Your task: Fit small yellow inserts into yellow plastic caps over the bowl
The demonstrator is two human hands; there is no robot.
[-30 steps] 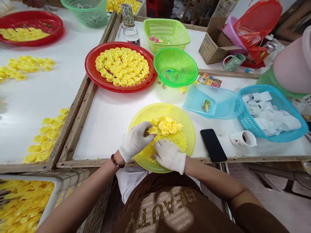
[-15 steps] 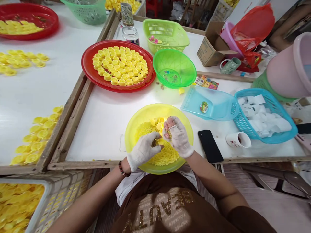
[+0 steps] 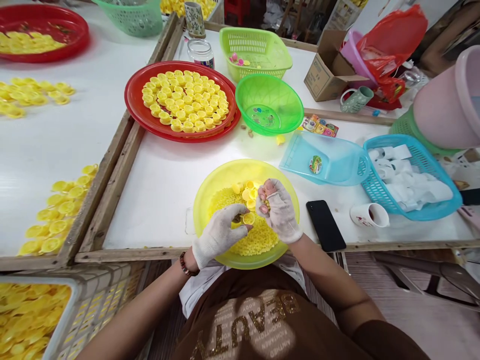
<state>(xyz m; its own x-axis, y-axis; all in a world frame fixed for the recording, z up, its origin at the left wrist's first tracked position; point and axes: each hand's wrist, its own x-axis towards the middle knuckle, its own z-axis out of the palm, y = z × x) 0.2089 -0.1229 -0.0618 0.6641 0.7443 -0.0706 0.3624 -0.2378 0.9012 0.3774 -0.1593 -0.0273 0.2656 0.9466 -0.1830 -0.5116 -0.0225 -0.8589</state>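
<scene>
Both my hands wear white gloves with bare fingertips, over a yellow basin (image 3: pixel 210 185) of small yellow beads (image 3: pixel 258 242). My left hand (image 3: pixel 225 230) holds a small round yellow cup (image 3: pixel 248 218) between thumb and fingers, its opening facing up. Curled closed beside it is my right hand (image 3: pixel 279 210), with small yellow beads showing at its fingers. Several more yellow cups (image 3: pixel 248 191) lie on the beads toward the far side of the basin.
A red tray (image 3: pixel 131 105) of filled-looking yellow cups stands beyond, beside a green basin (image 3: pixel 270 120). To the right are a blue scoop (image 3: pixel 337 160), a black phone (image 3: pixel 325 225), a mug (image 3: pixel 369 215) and a blue basket (image 3: pixel 412 212) of white pieces. A wooden strip (image 3: pixel 112 165) divides the table.
My right hand has shifted slightly right, away from the cup in my left hand. The cup now shows more plainly between my left thumb and fingers.
</scene>
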